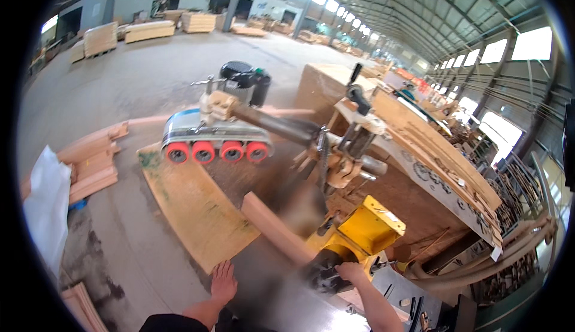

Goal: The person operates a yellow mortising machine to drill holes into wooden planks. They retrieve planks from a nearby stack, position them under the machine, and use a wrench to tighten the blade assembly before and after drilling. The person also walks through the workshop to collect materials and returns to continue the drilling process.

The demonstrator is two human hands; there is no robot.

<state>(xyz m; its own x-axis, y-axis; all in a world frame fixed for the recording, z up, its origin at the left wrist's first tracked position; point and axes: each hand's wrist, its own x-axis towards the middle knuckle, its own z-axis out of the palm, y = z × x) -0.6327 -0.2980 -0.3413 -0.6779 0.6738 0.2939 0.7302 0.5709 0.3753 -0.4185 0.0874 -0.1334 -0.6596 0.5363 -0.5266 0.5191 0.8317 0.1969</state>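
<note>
My left hand [223, 283] lies flat with fingers stretched out, at the near end of a tan board [194, 206] and the edge of a grey metal table [263, 284]. My right hand [352, 272] is curled at a dark round part [326, 270] beside a yellow machine housing [372, 225]; what its fingers grip is hidden. Between the hands, a reddish wooden fence [275, 227] slants across the table toward the housing. Part of the middle of the picture is smeared.
Beyond the board hangs a roller feeder [215, 134] with red wheels and a black motor [238, 74], on a thick metal arm [275, 122]. Wooden mouldings [96, 167] are stacked at left. A wooden bench [431, 176] and a bent hose [479, 272] stand at right.
</note>
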